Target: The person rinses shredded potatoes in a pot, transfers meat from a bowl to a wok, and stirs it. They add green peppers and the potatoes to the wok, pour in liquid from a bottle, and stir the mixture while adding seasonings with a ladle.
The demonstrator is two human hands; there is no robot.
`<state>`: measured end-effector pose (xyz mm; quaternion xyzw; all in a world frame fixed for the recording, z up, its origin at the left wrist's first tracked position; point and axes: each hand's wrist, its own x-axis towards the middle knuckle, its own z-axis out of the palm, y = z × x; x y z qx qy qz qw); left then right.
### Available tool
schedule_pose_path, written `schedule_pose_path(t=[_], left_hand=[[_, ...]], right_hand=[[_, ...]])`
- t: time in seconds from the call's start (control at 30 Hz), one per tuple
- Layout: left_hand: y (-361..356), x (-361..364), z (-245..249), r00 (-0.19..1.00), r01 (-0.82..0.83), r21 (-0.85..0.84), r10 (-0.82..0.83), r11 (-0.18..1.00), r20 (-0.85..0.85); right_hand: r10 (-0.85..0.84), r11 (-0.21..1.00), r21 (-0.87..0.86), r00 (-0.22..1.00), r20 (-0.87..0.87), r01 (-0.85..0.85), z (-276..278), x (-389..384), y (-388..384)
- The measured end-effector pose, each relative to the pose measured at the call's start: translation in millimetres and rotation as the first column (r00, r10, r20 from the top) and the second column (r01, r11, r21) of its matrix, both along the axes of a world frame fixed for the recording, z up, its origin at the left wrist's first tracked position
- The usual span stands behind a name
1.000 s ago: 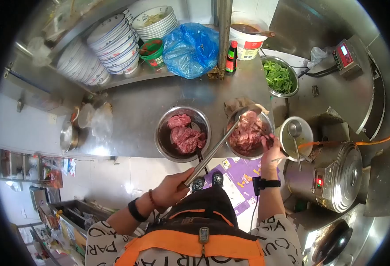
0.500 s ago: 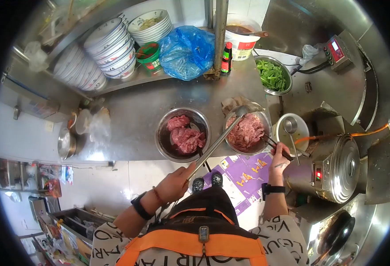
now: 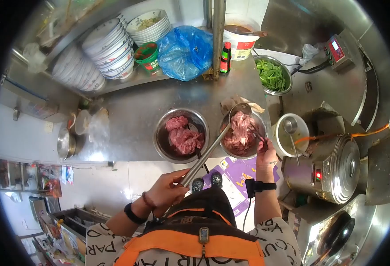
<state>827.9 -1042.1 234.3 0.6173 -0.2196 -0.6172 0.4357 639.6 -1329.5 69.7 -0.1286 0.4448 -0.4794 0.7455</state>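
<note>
My left hand [image 3: 170, 188] is closed round the long metal handle of a ladle [image 3: 203, 158]. The ladle's head reaches the back of the right steel bowl [image 3: 227, 150], beside sliced meat [image 3: 240, 131]. My right hand [image 3: 266, 154] is closed on dark chopsticks [image 3: 258, 132] at that bowl's right side, their tips against the meat. To the left, a second steel bowl [image 3: 160, 146] holds larger pieces of red meat [image 3: 185, 139], with a dark handle at its lower right edge.
Stacked bowls [image 3: 115, 55], a green tub [image 3: 147, 56] and a blue plastic bag [image 3: 186, 51] stand at the back. A sauce bottle [image 3: 225, 57] is beside a post. Greens [image 3: 272, 75], a white pot [image 3: 302, 128] and a steel cooker [image 3: 332, 170] are at right.
My right hand has moved left and slightly up with the chopsticks. The ladle's head has turned and the meat is gathered between it and the chopsticks. My left hand has shifted slightly down.
</note>
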Motion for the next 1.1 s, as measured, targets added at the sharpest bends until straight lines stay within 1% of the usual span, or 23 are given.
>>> schedule_pose_path(t=[0.1,0.13,0.2,0.23,0.27,0.33,0.4,0.47,0.53,0.57,0.63,0.67,0.7,0.73,0.8,0.83,0.87,0.9,0.97,1.0,1.03,1.07,1.1], left_hand=[[11,8,14,0.904,-0.168,0.018,0.161,0.986,-0.395],[17,13,13,0.906,-0.166,0.013,0.157,0.986,-0.394],[29,20,5,0.713,-0.294,-0.031,0.197,0.955,-0.673],[32,21,2,0.657,-0.332,-0.039,0.201,0.943,-0.726],[33,22,2,0.657,-0.333,-0.046,0.197,0.942,-0.727],[37,23,2,0.57,-0.385,0.012,0.248,0.923,-0.783],[40,23,-2,0.6,-0.386,-0.002,0.25,0.922,-0.76],[39,23,-1,0.629,-0.381,-0.011,0.251,0.925,-0.735],[34,23,4,0.846,-0.274,-0.049,0.216,0.961,-0.488],[30,21,2,0.844,-0.27,-0.045,0.214,0.962,-0.492],[21,15,-5,0.985,-0.122,-0.048,0.115,0.991,-0.126],[18,12,-10,0.985,-0.122,-0.048,0.115,0.991,-0.126],[16,10,-18,0.98,0.06,-0.105,-0.038,0.993,0.194],[14,7,-23,0.851,0.248,-0.098,-0.168,0.964,0.498],[15,3,-28,0.872,0.243,-0.069,-0.187,0.968,0.452],[16,3,-27,0.963,0.15,-0.088,-0.126,0.985,0.238],[16,5,-26,0.999,0.054,-0.086,-0.053,0.995,0.012],[16,7,-24,0.999,0.053,-0.087,-0.052,0.995,0.013],[20,14,-17,0.99,-0.023,-0.034,0.018,0.999,-0.137],[22,15,-12,0.99,-0.023,-0.035,0.018,0.999,-0.138],[25,15,-6,0.965,-0.092,-0.019,0.084,0.996,-0.249],[27,18,-4,0.923,-0.155,0.001,0.145,0.988,-0.355],[32,22,-4,0.891,-0.175,-0.004,0.157,0.985,-0.426]], right_hand=[[0.023,0.956,-0.286,0.988,-0.15,-0.066,41,23,7],[0.02,0.955,-0.29,0.989,-0.147,-0.062,41,25,5],[0.059,0.925,-0.366,0.989,-0.133,-0.104,37,24,-4],[0.102,0.921,-0.359,0.984,-0.146,-0.149,35,21,-7],[0.102,0.919,-0.366,0.984,-0.147,-0.15,42,19,-9],[0.148,0.913,-0.348,0.967,-0.206,-0.214,55,12,-9],[0.112,0.895,-0.393,0.96,-0.257,-0.209,74,-3,-6],[0.013,0.874,-0.443,0.921,-0.389,-0.2,76,-24,-5],[0.036,0.863,-0.433,0.888,-0.458,-0.259,64,-38,1],[0.058,0.852,-0.418,0.85,-0.524,-0.316,54,-44,5],[0.066,0.842,-0.395,0.797,-0.6,-0.367,30,-41,15],[0.064,0.856,-0.361,0.771,-0.634,-0.369,20,-34,22],[0.015,0.884,-0.38,0.83,-0.558,-0.272,6,-24,26],[-0.014,0.924,-0.343,0.883,-0.47,-0.168,-5,-16,29],[-0.089,0.985,-0.173,0.914,-0.395,0.021,-19,-2,26],[-0.09,0.985,-0.173,0.915,-0.394,0.022,-23,-3,28],[-0.114,0.983,-0.175,0.919,-0.378,0.05,-17,0,31],[-0.138,0.981,-0.176,0.922,-0.363,0.077,-13,1,34],[-0.164,0.973,-0.209,0.933,-0.321,0.099,-7,-7,39],[-0.19,0.963,-0.241,0.942,-0.276,0.124,-7,-13,41],[-0.182,0.962,-0.239,0.964,-0.194,0.134,-9,-20,42],[-0.185,0.96,-0.244,0.964,-0.192,0.136,-15,-26,38],[-0.183,0.977,-0.13,0.976,-0.119,0.167,-26,-32,31]])
